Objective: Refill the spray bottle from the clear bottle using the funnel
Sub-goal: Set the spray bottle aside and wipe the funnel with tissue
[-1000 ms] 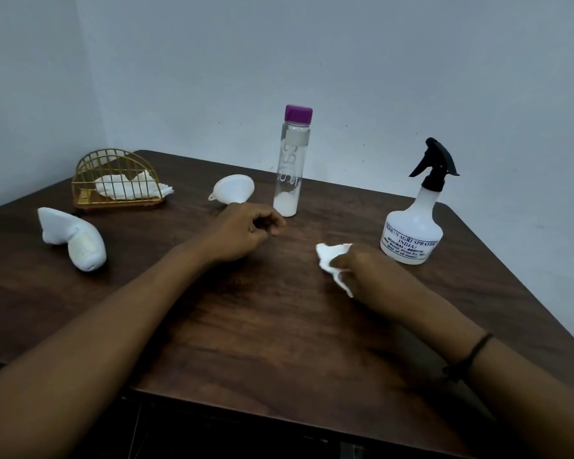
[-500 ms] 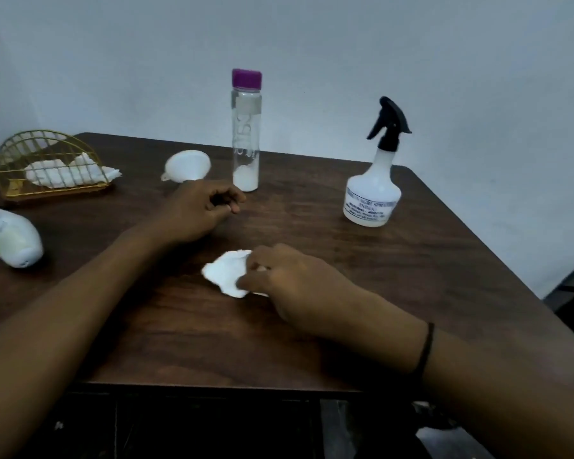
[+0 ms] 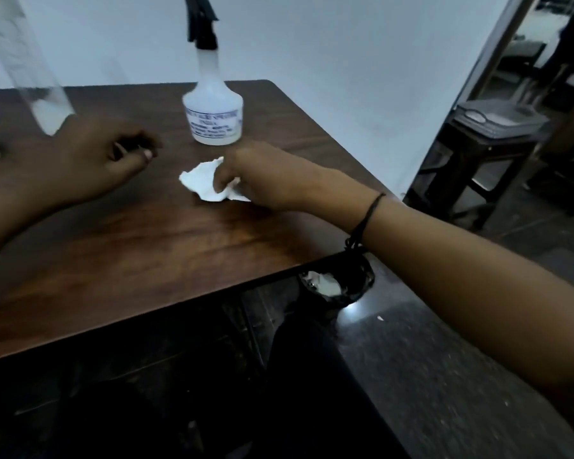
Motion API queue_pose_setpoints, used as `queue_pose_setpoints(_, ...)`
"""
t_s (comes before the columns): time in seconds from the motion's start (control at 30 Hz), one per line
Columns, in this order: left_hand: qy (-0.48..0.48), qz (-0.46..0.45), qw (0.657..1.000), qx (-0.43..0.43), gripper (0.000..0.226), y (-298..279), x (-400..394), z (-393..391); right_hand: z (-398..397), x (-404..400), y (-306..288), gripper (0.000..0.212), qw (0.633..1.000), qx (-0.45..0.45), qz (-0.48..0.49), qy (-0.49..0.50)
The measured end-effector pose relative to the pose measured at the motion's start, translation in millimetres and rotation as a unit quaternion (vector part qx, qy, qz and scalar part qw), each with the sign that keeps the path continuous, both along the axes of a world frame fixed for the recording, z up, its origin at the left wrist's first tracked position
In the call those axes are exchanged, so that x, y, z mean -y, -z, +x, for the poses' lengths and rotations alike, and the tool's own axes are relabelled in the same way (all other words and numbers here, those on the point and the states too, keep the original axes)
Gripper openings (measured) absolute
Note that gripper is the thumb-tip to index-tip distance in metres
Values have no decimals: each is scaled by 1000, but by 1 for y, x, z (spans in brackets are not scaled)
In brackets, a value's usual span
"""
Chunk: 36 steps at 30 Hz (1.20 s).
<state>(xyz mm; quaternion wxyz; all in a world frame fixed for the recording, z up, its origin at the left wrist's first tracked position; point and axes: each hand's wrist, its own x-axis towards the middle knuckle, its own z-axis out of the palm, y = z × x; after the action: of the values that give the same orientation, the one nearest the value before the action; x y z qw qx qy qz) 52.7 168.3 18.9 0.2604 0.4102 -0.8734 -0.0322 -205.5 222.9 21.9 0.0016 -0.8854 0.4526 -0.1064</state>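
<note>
The view has swung to the right, so the white plastic spray bottle with the black trigger top (image 3: 212,111) now stands near the middle, and the right hand (image 3: 246,173) has slid its tissue closer to that bottle. The right hand's fingers pinch the crumpled white paper tissue (image 3: 201,182) and press it on the smooth dark brown wooden table (image 3: 166,246). The left hand (image 3: 96,160) rests on the table, loosely curled, holding nothing. The tall clear bottle (image 3: 37,91) looks blurry at the far left. The funnel is out of view. This looks like wiping up. The tissue likely goes next into the black bin (image 3: 338,283) on the floor.
</note>
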Motion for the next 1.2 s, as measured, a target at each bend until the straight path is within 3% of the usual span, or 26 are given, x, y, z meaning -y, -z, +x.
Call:
queue_pose_setpoints(0.23, 71, 12, 995, -75, 14, -15, -22, -131, -83, -31, -14, 22, 986, 123, -41, 108)
queue_pose_setpoints(0.47, 119, -4, 990, -70, 29, -19, -21, -246, -181, -43, -5, 22, 940, 214, -88, 252)
queue_pose_setpoints(0.7, 181, 27, 983, 11, 35, -5, -8, -351, -270, -35, 51, 20, 849, 349, -100, 385)
queue_pose_setpoints(0.8, 195, 49, 975, 95, 36, 6, 3, -386, -293, -26, 94, 18, 827, 355, -68, 430)
queue_pose_setpoints(0.93, 199, 63, 959, 192, 33, 26, 11, -417, -302, -9, 170, 19, 803, 338, 49, 489)
queue_pose_setpoints(1.2, 179, 101, 949, 241, 32, 47, 43, -439, -294, 22, 278, 19, 763, 353, 190, 507)
